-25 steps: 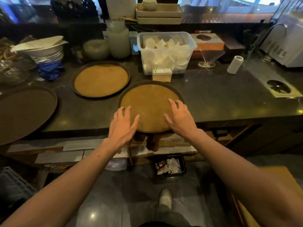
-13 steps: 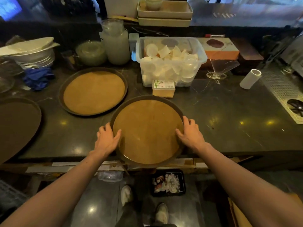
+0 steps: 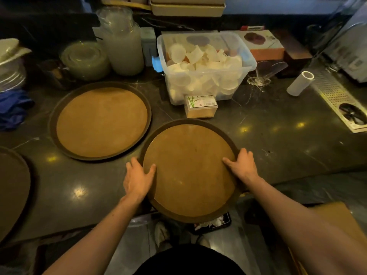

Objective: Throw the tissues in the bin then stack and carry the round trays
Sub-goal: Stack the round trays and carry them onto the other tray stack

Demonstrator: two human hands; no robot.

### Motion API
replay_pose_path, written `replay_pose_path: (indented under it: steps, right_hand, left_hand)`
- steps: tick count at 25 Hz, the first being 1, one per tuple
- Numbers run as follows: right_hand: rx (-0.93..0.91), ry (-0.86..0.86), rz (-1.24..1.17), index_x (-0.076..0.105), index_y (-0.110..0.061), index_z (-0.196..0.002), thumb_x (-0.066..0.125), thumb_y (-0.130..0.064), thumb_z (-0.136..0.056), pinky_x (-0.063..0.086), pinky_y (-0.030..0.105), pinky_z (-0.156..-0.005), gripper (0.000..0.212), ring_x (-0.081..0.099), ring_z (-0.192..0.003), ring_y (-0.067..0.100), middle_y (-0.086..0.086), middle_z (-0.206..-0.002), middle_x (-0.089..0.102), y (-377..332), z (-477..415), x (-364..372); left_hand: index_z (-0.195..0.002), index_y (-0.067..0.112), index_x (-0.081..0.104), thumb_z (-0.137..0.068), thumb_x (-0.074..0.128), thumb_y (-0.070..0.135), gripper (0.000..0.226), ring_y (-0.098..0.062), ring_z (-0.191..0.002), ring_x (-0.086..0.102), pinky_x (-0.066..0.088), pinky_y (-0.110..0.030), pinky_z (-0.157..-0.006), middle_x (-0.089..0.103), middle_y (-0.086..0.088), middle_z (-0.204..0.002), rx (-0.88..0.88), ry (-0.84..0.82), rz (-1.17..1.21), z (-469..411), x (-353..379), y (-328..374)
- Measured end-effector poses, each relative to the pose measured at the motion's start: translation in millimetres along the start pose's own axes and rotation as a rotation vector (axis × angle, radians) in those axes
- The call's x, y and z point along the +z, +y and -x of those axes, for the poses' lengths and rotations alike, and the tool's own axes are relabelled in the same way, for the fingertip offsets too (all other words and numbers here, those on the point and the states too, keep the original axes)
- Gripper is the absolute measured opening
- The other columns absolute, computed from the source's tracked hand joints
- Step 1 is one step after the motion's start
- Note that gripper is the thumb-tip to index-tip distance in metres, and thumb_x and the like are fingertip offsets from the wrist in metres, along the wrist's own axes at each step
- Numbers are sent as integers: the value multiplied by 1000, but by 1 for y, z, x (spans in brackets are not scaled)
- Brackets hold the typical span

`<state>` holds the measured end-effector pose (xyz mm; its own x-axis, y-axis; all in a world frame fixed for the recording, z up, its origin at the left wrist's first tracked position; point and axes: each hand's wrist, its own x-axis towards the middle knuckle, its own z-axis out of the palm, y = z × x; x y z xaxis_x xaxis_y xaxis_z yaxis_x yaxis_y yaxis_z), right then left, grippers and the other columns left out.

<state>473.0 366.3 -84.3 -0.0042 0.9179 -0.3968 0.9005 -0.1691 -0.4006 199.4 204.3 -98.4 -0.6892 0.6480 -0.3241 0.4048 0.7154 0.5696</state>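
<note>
Now both hands clamp the near round tray (image 3: 190, 169) from opposite sides: the left hand (image 3: 137, 179) on its left rim, thumb laid over the cork face and fingers curled under the edge, the right hand (image 3: 243, 165) on its right rim in the same way. Each grip is closed on the rim, with the tray spanning the gap between them; its near edge hangs out past the front of the counter (image 3: 278, 139), above the bin (image 3: 224, 222) on the floor.

What the coming move turns on is the second round tray (image 3: 102, 121), which lies flat on the counter ahead and to the left of the grip, nearer the left hand and just apart from the held tray's rim. Being round, it has no long axis to line up, only centres to match. To stack, I judge the held tray must travel forward and leftward. A third, darker tray (image 3: 12, 187) sits farther left again, well beyond the left hand.
</note>
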Motion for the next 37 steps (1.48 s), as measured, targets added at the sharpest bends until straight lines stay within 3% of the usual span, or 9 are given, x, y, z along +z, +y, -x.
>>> replay_pose_path:
  steps: [6, 12, 17, 23, 28, 37]
  right_hand:
    - [-110, 70, -114, 40, -5, -133, 74, -50, -78, 44, 42, -96, 79, 49, -118, 31, 14, -131, 42, 12, 24, 6]
    - [-257, 104, -256, 42, -12, -129, 75, -51, -76, 48, 43, -94, 73, 49, -110, 23, 7, -124, 43, 11, 33, -10]
    - [-408, -12, -324, 43, -15, -128, 76, -44, -77, 46, 38, -91, 67, 46, -108, 18, 2, -120, 40, -13, 44, -5]
    - [-603, -220, -277, 44, -12, -132, 77, -44, -77, 42, 34, -94, 72, 47, -113, 21, 8, -127, 44, -64, 102, 54]
    - [-725, -366, -210, 41, -16, -135, 76, -49, -75, 45, 45, -100, 77, 47, -118, 23, 6, -130, 42, -113, 168, 101]
    - [-826, -349, -171, 46, -14, -127, 77, -45, -76, 46, 38, -95, 67, 49, -111, 23, 5, -121, 44, -186, 295, 185]
  left_hand:
    - [-128, 5, 41, -81, 69, 39, 65, -33, -107, 54, 46, -43, -89, 43, -14, -124, 33, 115, 178, 12, -4, -8]
    - [-127, 8, 42, -80, 72, 35, 62, -22, -104, 48, 41, -33, -88, 42, -12, -124, 57, 285, 292, 53, -20, -1]
    - [-130, 11, 41, -80, 73, 35, 64, -21, -112, 46, 40, -34, -94, 42, -10, -129, -90, 459, 320, 109, -35, -22]
    - [-129, 10, 44, -81, 72, 35, 61, -19, -108, 45, 37, -31, -92, 42, -10, -127, -313, 694, 331, 195, -72, -97]
    - [-123, 11, 48, -79, 73, 37, 56, -26, -104, 52, 41, -33, -89, 43, -10, -120, -449, 865, 320, 245, -105, -170]
    - [-123, 9, 49, -81, 73, 33, 55, -16, -94, 43, 37, -29, -84, 44, -13, -121, -499, 949, 377, 290, -184, -296]
